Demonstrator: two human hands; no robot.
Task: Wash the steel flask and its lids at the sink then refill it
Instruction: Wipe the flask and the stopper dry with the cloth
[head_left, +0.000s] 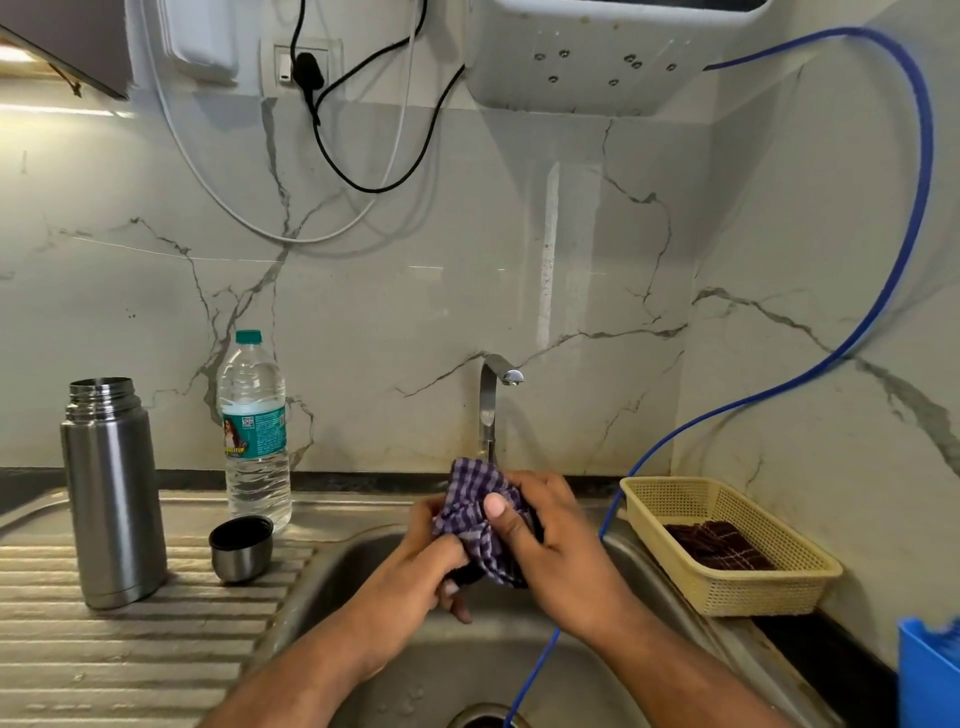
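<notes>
The steel flask (111, 493) stands upright and uncapped on the ribbed drainboard (130, 649) at the left. Its steel cup lid (240, 548) sits mouth up beside it. Over the sink basin (467, 665), both hands wrap a purple checked cloth (478, 512) around a small dark object that is mostly hidden. My left hand (415, 566) grips it from below and the left. My right hand (540, 540) holds the cloth from the right, thumb pressed on top.
A plastic water bottle (254, 431) with a green cap stands behind the cup lid. The steel tap (493, 400) rises behind the hands. A cream basket (727, 540) with a dark scrubber sits at the right. A blue hose (883, 260) runs down into the sink.
</notes>
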